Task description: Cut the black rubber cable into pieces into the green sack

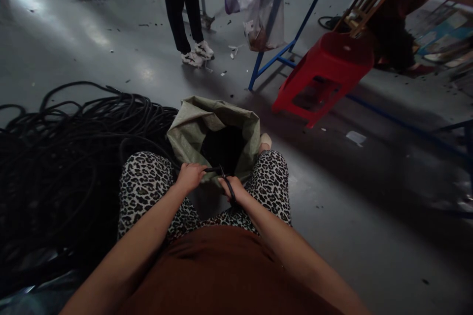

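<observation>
Between the knees, low over the floor: both hands are meeting at the near rim of a green woven sack (192, 125), which is standing open with its mouth folded back, dark inside. Left hand (190, 176) is curled closed around one end of a short black cable piece (221, 173); the right hand (233, 189) is gripping the other part, fingers wrapped, with a loop of the cable curving over its back toward the wrist. The cable is bridging the two fists just above the sack's mouth, so anything let go here would likely be dropping straight in — that seems to be why the sack is wedged upright between the legs.

To the person's left, a big heap of tangled black cable (70, 157) is lying on the grey floor within arm's reach, touching the sack's side. Whether the held piece is joined to that heap: cannot tell, too dark.

Farther off, a red plastic stool (325, 76) is tipped over beside a blue table frame (275, 56), a clear plastic bag (258, 5) is hanging from it, and another person's legs (183, 7) are standing near.
</observation>
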Motion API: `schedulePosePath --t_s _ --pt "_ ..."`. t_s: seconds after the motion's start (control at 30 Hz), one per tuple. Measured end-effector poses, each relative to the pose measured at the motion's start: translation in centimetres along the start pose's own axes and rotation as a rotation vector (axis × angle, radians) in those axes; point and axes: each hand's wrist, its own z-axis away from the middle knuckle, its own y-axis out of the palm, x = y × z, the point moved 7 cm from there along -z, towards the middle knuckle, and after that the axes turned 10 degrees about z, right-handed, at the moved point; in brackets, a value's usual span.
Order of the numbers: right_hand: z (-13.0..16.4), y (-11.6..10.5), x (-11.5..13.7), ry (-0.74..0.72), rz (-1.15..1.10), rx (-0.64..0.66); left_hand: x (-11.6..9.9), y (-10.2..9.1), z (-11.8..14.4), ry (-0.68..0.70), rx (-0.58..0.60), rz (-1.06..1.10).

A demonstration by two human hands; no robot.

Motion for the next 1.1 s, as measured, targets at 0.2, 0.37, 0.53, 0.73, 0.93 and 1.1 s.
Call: schedulePosePath --t_s 0.2,0.37,0.53,0.73,0.93,1.1 --pt "-0.1 0.2 -0.5 0.013 -0.007 -0.006 0.0 0.0 0.0 -0.015 0.019 -0.027" --pt "-0.1 0.2 -1.0 0.079 -0.099 -0.029 0.3 -0.3 0.0 -0.049 0.012 -0.014" --pt "0.4 0.6 -1.1 0.077 -0.163 0.024 0.3 -0.8 0.0 -0.051 -0.022 -0.049" --pt "0.8 1.2 -0.5 -0.001 -0.192 0.123 0.4 -1.0 -0.1 -0.052 -0.054 -0.022" --pt "0.6 1.5 -0.2 -0.005 -0.188 0.153 0.1 -0.8 0.0 -0.015 -0.050 -0.014" --pt "0.3 1.6 0.0 -0.034 -0.196 0.146 -0.2 -0.6 0.0 0.002 -0.031 0.014"
